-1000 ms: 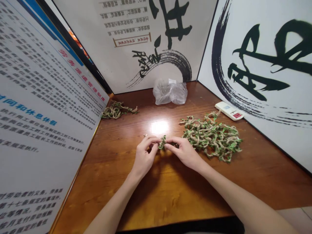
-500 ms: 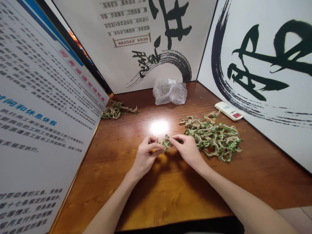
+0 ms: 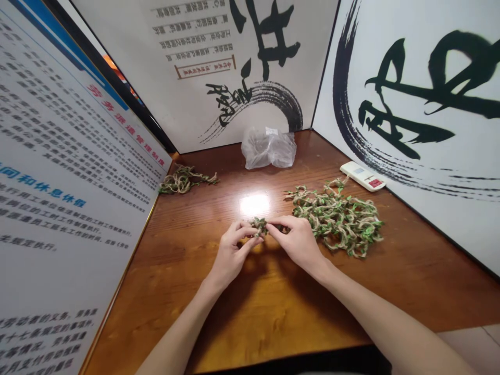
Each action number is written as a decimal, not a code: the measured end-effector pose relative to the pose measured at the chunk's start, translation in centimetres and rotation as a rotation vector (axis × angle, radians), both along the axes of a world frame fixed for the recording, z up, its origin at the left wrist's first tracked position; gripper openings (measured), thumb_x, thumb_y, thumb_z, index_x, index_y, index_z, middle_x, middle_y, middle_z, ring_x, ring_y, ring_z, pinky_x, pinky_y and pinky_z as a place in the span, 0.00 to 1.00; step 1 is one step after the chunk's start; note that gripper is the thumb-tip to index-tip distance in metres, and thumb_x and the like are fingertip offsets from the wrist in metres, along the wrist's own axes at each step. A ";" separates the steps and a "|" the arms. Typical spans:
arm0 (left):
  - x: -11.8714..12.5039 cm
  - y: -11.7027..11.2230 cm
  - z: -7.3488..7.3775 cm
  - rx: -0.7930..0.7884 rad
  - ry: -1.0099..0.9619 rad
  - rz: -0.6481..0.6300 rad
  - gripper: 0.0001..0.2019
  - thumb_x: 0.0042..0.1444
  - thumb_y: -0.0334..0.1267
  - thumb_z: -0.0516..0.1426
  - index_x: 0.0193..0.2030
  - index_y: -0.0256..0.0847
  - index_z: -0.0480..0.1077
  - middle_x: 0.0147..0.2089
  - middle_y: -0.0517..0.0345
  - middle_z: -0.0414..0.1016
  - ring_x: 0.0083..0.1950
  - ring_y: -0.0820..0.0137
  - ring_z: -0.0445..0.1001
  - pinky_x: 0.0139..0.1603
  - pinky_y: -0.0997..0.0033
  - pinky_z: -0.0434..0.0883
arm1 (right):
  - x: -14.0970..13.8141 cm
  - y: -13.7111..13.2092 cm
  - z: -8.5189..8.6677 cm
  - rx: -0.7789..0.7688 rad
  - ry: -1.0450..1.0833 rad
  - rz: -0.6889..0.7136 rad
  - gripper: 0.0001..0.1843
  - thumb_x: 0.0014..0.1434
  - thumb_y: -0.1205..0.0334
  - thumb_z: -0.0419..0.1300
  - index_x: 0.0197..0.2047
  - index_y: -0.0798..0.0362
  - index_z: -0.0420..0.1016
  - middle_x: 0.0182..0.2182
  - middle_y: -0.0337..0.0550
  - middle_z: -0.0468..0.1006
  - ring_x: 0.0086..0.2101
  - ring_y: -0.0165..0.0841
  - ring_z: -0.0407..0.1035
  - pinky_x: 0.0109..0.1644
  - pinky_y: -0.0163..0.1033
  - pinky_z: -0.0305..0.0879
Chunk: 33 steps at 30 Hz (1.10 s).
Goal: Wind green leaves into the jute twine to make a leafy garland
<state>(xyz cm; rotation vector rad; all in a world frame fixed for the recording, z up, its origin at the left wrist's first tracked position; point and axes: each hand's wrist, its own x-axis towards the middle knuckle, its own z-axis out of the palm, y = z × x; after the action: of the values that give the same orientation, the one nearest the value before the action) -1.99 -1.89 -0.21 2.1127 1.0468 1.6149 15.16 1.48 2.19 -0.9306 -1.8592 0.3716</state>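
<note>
My left hand [image 3: 233, 251] and my right hand [image 3: 296, 242] meet over the middle of the wooden table [image 3: 242, 307]. Both pinch a short piece of jute twine with small green leaves [image 3: 259, 225], held between the fingertips just above the table top. Right of my right hand lies a loose heap of the same leafy twine [image 3: 339, 219]. A smaller bundle of twine [image 3: 183, 179] rests at the far left by the board.
A crumpled clear plastic bag [image 3: 268, 148] sits at the back. A white remote-like device [image 3: 363, 176] lies by the right board. Printed boards stand upright on the left [image 3: 66, 198], back and right, closing in the table. A lamp glare shows mid-table.
The fingers of both hands have shifted on the twine piece, turning it between them. The hands stay at the same spot; the view has tipped slightly.
</note>
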 end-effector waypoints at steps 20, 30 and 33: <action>0.5 -1.6 0.6 0.361 0.226 -0.043 0.04 0.60 0.34 0.58 0.37 0.43 0.75 0.38 0.57 0.75 0.38 0.72 0.69 0.43 0.70 0.65 | 0.1 0.1 0.1 -0.120 -0.001 -0.059 0.10 0.56 0.64 0.60 0.26 0.52 0.80 0.26 0.39 0.81 0.28 0.33 0.74 0.34 0.35 0.63; 1.1 -0.9 -0.2 -0.165 0.094 0.182 0.11 0.55 0.45 0.61 0.38 0.40 0.75 0.30 0.59 0.74 0.28 0.73 0.66 0.31 0.72 0.63 | 0.0 -0.4 -0.1 0.085 -0.002 0.012 0.09 0.57 0.63 0.60 0.29 0.53 0.81 0.26 0.40 0.80 0.26 0.31 0.71 0.32 0.35 0.62; 1.1 -0.6 -0.5 -0.164 0.078 0.210 0.10 0.55 0.43 0.61 0.40 0.40 0.75 0.30 0.58 0.75 0.29 0.72 0.68 0.33 0.71 0.64 | 0.0 -0.4 -0.2 0.108 0.006 0.034 0.08 0.57 0.64 0.60 0.31 0.53 0.82 0.28 0.41 0.81 0.27 0.31 0.73 0.34 0.34 0.63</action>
<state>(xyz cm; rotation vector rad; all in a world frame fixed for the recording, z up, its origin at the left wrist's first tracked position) -0.89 -2.51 -0.73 2.0287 1.4174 1.4860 15.12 1.13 2.01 -0.8254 -1.8727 0.2912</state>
